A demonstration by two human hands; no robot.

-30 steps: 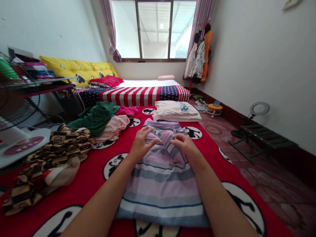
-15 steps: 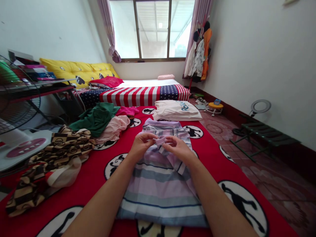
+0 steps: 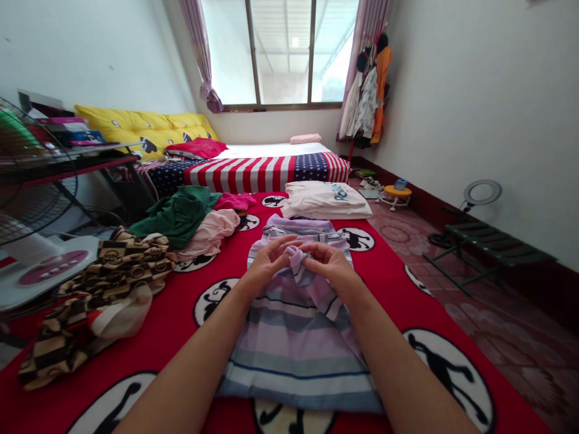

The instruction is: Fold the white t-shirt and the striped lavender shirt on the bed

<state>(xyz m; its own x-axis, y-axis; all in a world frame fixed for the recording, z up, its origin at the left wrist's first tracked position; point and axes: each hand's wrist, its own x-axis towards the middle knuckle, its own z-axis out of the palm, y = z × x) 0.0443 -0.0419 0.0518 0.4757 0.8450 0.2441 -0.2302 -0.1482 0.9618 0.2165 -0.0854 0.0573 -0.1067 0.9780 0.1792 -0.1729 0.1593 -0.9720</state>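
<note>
A striped shirt (image 3: pixel 298 343) in lilac, grey and white lies spread on the red blanket before me, its hem towards me. My left hand (image 3: pixel 270 260) and my right hand (image 3: pixel 329 263) meet over its upper part. Both pinch a lifted lilac-and-grey piece of the shirt, which is bunched into a small roll between the fingertips. I cannot tell whether this piece is a sleeve end, a tie or part of the front. Beyond the hands, the shirt's lilac top edge lies flat on the blanket.
A folded white T-shirt (image 3: pixel 325 201) lies just past the striped one. To the left are a green garment (image 3: pixel 178 214), a pink garment (image 3: pixel 210 232) and a brown checked cloth (image 3: pixel 117 271). A fan (image 3: pixel 49 265) stands far left, a green folding stool (image 3: pixel 493 241) right.
The pinched cloth has gone from a flattish fold to a tighter, upright roll, and the fingers have closed nearer together around it. The view has shifted slightly.
</note>
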